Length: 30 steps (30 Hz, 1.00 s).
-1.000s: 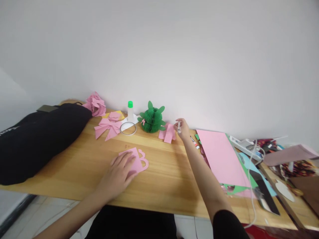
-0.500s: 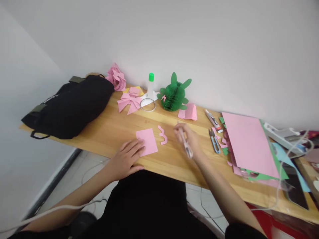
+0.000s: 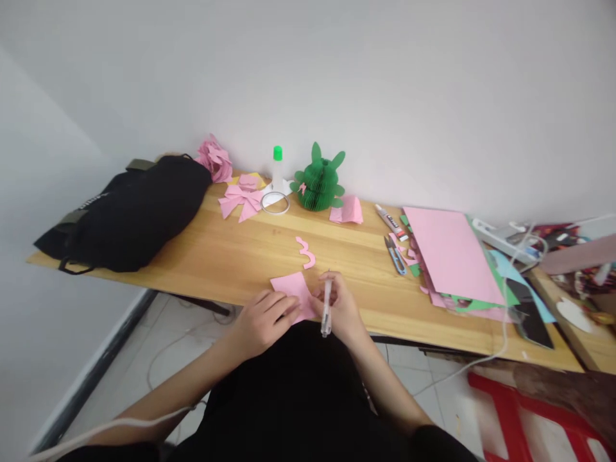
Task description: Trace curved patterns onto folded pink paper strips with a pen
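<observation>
A pink square of paper (image 3: 294, 286) lies at the front edge of the table, its lower part over the edge. My left hand (image 3: 267, 321) grips it from the left, fingers bent over its surface. A clear pen (image 3: 326, 311) is tucked in my right hand (image 3: 341, 308), its clip end pointing toward me. Fingertips of that same hand touch the paper's right edge. Just beyond the square rests a wavy pink paper cutout (image 3: 305, 253). A green honeycomb paper figure (image 3: 317, 186) with leaf-shaped pieces stands farther back.
On the left lies a black bag (image 3: 144, 215). Along the wall are a pink paper bow (image 3: 240, 200), a ring (image 3: 274, 203) and a green-capped bottle (image 3: 277, 168). Thread snips (image 3: 395, 256), a glue tube (image 3: 391, 222) and stacked coloured paper (image 3: 452, 256) sit on the right.
My right hand has come left and nearer to me with the pen, reaching the paper's right edge. The square has shifted toward the table's front edge. The view has turned slightly right.
</observation>
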{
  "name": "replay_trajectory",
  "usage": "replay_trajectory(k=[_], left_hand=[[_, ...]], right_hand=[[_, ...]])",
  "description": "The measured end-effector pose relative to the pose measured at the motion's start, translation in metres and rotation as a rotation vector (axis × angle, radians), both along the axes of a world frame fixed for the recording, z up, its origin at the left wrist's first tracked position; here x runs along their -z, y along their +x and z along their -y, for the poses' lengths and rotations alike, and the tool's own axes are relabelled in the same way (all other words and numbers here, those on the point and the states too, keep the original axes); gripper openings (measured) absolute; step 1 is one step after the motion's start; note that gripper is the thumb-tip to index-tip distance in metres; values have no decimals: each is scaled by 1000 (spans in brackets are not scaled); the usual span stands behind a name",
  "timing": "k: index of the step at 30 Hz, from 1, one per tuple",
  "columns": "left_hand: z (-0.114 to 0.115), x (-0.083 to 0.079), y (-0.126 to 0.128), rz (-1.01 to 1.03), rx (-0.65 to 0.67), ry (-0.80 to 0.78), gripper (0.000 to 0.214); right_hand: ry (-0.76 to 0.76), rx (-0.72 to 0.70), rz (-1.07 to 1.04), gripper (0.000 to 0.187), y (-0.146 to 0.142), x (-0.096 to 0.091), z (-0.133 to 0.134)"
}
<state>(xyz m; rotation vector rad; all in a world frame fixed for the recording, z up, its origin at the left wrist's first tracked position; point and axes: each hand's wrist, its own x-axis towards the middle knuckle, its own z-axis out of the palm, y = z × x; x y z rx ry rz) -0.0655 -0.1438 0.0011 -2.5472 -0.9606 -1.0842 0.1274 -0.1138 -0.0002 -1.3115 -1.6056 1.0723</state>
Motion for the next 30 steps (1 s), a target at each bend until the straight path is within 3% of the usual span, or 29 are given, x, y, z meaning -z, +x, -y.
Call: replay_trajectory(k=[6,9,12,14,16,19,21,23,27,30], left_hand=[[-6,-11,13,124,21,-27,24],[-13,-17,17,169,28,-95,25],[-19,-21,19,192,72,-143,24],[-21,-21,18,211,68,-153,18],[-23,-20,15,290,-25,-162,16],[-28,-19,11,648,-184,-441,36],[-33,-22,12,807,-136,-756,34],[-37,-28,19,788,-9,-953,33],[-40,-42,38,795,203,-1163,47],[-41,-51,47,903,196,-1218,50]], right_hand=[[211,145,22,21,10,-4,13],[362,21,154,33,13,-15,22],[311,-30,115,26,15,-21,23],[240,88,-71,17,15,-20,21],[185,246,-248,9,17,-18,17],[116,412,-424,16,21,-19,12],[48,455,-543,26,21,-24,10],[-21,444,-623,31,16,-32,9],[-141,397,-777,36,-2,-42,16],[-158,360,-819,43,-8,-44,23]])
